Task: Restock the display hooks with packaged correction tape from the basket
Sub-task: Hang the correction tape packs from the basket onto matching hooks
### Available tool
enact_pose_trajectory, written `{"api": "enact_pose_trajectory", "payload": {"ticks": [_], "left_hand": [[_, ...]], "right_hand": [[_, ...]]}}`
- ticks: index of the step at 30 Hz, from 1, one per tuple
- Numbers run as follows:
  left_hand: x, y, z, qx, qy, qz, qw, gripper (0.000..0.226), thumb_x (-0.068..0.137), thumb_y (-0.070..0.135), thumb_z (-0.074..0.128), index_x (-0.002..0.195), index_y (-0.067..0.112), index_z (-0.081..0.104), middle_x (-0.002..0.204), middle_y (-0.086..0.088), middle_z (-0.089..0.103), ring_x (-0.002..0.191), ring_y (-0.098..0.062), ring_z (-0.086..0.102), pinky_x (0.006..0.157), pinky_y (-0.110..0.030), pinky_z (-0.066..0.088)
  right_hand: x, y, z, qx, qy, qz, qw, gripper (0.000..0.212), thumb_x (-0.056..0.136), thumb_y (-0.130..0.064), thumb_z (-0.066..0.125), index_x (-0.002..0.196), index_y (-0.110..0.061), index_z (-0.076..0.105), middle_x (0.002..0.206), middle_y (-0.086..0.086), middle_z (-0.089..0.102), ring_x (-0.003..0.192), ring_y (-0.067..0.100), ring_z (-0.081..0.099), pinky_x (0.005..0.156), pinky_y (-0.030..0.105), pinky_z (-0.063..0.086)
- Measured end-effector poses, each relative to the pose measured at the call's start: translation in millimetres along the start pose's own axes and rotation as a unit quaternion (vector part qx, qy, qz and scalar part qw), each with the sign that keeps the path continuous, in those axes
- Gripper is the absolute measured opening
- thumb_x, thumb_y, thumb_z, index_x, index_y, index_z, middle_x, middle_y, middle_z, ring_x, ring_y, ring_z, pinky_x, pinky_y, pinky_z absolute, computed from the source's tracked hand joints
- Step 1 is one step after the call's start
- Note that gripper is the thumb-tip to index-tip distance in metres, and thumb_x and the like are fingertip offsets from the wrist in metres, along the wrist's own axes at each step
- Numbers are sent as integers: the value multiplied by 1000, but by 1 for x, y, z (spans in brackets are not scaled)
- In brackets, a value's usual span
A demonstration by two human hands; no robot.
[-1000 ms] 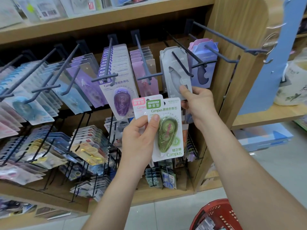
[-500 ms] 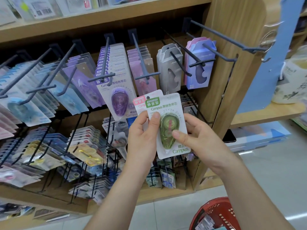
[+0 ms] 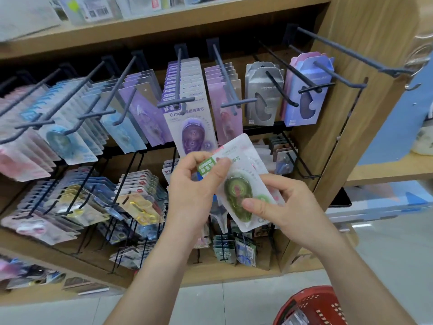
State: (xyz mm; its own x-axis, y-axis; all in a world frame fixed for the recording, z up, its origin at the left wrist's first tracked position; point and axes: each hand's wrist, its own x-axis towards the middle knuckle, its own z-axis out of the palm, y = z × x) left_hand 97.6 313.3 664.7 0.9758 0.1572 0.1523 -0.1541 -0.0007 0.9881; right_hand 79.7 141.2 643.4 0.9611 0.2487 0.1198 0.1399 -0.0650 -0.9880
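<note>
While both hands pinch the green correction tape pack point(image 3: 239, 191) just below the purple pack point(image 3: 192, 132), this looks like a separating job!

Left hand point(image 3: 194, 191): thumb on the green header, fingers curled behind. Right hand point(image 3: 288, 207): thumb pressing the blister's lower end, fingers behind. A second pack point(image 3: 243, 146) peeks out behind it. Its long axis tilts, with the header up toward the purple pack, the foot down and right, and the face outward. Best play is to slide the front pack free, square the header upright, then find a hook point(image 3: 225, 73). The basket point(image 3: 311, 306) waits well below the purple pack.
</note>
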Motion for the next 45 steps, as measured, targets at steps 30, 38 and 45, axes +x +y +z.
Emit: {"api": "enact_pose_trajectory", "payload": {"ticks": [30,38,45], "left_hand": [[-17,25,-140,-88,77,-16,993,43,90,-7,56,70,26,76,72,4,72,64,-8,67,54,-24,55],[-20,19,-265,-228,120,-19,966,16,79,5,62,77,18,72,80,-7,65,74,-25,58,67,-32,48],[-19,27,-351,-81,90,-18,992,15,82,27,69,88,15,74,83,-9,70,75,-21,66,69,-37,55]], "right_hand": [[36,-22,136,209,-168,94,959,47,64,-47,88,104,-25,76,106,5,74,93,20,70,77,32,59],[45,-35,262,164,-221,68,959,45,73,-46,82,111,-23,74,113,10,73,98,23,69,81,36,57],[55,-39,345,139,-139,30,980,22,79,-35,73,101,-32,77,104,2,76,94,20,71,79,36,58]]}}
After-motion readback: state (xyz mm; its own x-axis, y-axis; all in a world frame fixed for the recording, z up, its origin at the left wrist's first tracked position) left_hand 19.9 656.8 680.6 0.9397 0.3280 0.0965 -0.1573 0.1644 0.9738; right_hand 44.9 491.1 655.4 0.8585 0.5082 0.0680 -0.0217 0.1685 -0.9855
